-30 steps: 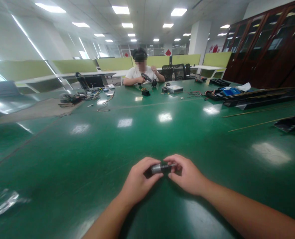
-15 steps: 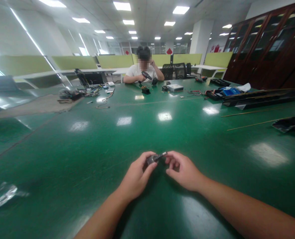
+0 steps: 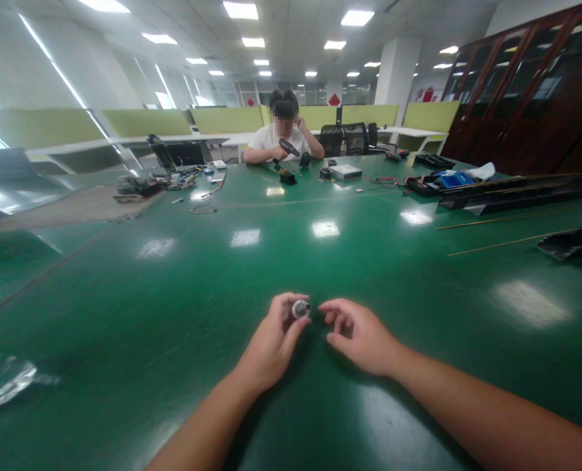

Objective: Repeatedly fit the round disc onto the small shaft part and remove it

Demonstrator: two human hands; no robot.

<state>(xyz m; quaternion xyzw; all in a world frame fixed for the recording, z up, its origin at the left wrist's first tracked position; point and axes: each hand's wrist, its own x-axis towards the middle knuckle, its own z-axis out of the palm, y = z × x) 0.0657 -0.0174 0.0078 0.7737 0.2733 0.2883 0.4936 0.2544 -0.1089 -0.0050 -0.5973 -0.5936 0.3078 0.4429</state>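
Between the thumb and fingers of my left hand [image 3: 271, 343] is a small cylindrical metal part [image 3: 301, 309]. Its round, silvery-grey end faces me, with a darker centre; its exact kind is unclear. My right hand [image 3: 364, 335] hovers just right of it, apart from the part. The right fingers are loosely curled with a gap to the thumb, and nothing shows between them. Both hands are above the green tabletop [image 3: 197, 281].
Across the table sits a person [image 3: 281, 140] holding a dark tool [image 3: 289, 148]. A silver box [image 3: 346, 172] stands at the far side. Cables and parts [image 3: 173, 180] lie far left, long black trays [image 3: 516, 193] at right. Clear plastic [image 3: 6, 386] lies at near left.
The metal part has turned in my left hand: its thin shaft pointed right toward my right fingers before, and now its round end faces me. My right index finger has shifted slightly left.
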